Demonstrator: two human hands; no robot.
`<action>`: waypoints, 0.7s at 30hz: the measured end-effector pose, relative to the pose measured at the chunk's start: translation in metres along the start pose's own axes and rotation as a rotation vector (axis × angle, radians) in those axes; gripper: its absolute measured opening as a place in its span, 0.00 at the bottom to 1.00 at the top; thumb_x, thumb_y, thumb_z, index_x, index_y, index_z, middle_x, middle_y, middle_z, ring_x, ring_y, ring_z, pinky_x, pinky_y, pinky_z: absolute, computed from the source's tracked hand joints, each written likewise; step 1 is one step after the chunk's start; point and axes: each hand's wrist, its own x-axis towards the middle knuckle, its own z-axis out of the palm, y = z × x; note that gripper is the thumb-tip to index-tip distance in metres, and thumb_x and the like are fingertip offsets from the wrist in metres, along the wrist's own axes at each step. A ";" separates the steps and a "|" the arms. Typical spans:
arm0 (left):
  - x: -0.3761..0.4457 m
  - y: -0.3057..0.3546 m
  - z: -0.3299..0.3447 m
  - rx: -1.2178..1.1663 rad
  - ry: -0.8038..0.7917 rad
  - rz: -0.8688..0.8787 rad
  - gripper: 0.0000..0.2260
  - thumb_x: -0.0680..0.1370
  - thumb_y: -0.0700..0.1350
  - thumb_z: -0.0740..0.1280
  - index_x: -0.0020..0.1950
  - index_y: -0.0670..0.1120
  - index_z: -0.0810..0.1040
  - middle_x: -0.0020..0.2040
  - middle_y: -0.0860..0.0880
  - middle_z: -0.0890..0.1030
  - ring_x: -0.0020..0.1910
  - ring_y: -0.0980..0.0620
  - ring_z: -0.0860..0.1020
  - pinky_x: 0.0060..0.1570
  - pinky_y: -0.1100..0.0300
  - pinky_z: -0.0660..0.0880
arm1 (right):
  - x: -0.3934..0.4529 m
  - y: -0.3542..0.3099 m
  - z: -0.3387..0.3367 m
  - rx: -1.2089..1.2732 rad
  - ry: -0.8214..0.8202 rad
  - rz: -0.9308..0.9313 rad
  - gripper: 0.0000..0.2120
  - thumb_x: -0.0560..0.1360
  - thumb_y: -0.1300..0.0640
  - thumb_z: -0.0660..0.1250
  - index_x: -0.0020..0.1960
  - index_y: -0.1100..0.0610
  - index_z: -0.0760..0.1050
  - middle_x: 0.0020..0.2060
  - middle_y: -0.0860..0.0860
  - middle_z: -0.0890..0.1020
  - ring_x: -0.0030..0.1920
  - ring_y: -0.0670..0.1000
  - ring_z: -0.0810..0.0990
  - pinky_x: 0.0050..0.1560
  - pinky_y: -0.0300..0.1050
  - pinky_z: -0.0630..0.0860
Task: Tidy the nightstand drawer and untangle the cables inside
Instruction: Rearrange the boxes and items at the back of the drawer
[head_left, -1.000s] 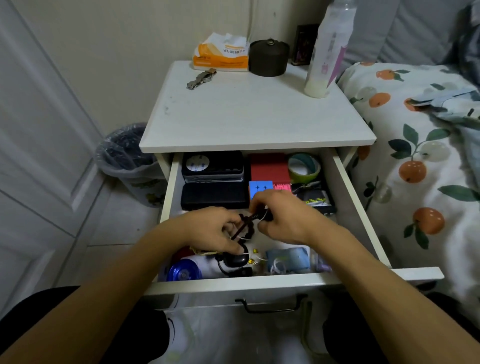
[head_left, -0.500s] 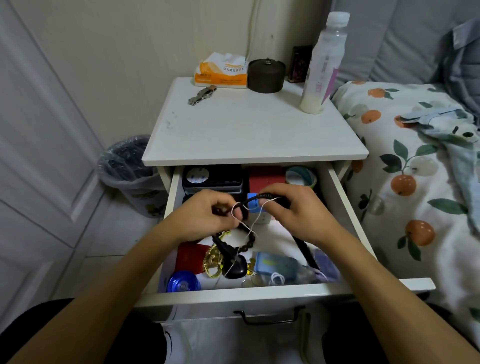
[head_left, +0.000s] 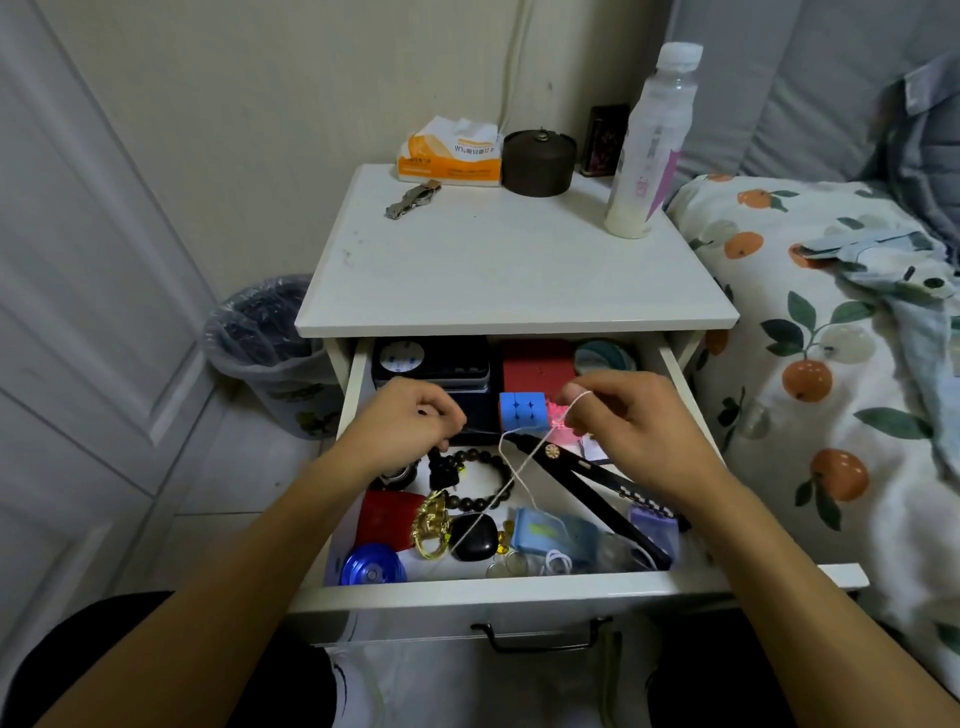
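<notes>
The nightstand drawer (head_left: 467, 590) stands pulled out and cluttered. My left hand (head_left: 405, 423) is curled over the drawer's left side, holding the dark bead bracelet (head_left: 480, 500) by its black knot. My right hand (head_left: 631, 421) pinches a thin white cord (head_left: 511, 470) between its fingertips. The cord loops down from those fingers, crosses the bracelet and runs to a black pebble-shaped case (head_left: 474, 541). A long black strap (head_left: 592, 475) lies slanted under my right wrist.
The drawer also holds a blue-and-pink cube (head_left: 522, 410), black boxes (head_left: 431, 361), a red box (head_left: 387, 514), a gold keychain (head_left: 431, 525), a blue disc (head_left: 371, 566) and blue pouches (head_left: 550, 532). On top stand a bottle (head_left: 649, 145), tissues (head_left: 449, 153), a jar (head_left: 539, 162) and a watch (head_left: 413, 198). Bin left, bed right.
My hands have drawn apart: the right one has pulled the white cord out to the right, the left one has kept the bracelet. The tangle has spread out over the drawer.
</notes>
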 end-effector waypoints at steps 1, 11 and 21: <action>0.001 0.000 0.000 0.003 0.002 -0.009 0.06 0.78 0.42 0.69 0.44 0.52 0.84 0.35 0.52 0.84 0.40 0.51 0.83 0.49 0.50 0.79 | -0.003 -0.002 -0.002 0.086 -0.011 0.043 0.10 0.78 0.61 0.64 0.41 0.57 0.81 0.33 0.52 0.83 0.37 0.53 0.81 0.44 0.53 0.78; -0.006 0.009 -0.003 -0.206 0.116 0.246 0.11 0.80 0.36 0.65 0.52 0.51 0.83 0.43 0.53 0.86 0.44 0.56 0.83 0.53 0.59 0.77 | -0.026 -0.001 -0.010 -0.077 -0.201 0.150 0.15 0.79 0.50 0.63 0.43 0.56 0.83 0.38 0.49 0.85 0.31 0.50 0.81 0.41 0.53 0.79; -0.021 0.019 0.002 -0.259 -0.039 0.464 0.12 0.78 0.34 0.67 0.54 0.49 0.82 0.43 0.50 0.86 0.43 0.47 0.83 0.51 0.62 0.78 | -0.006 0.004 0.022 -0.183 -0.171 -0.011 0.14 0.78 0.52 0.68 0.62 0.55 0.76 0.52 0.50 0.83 0.49 0.47 0.79 0.50 0.42 0.73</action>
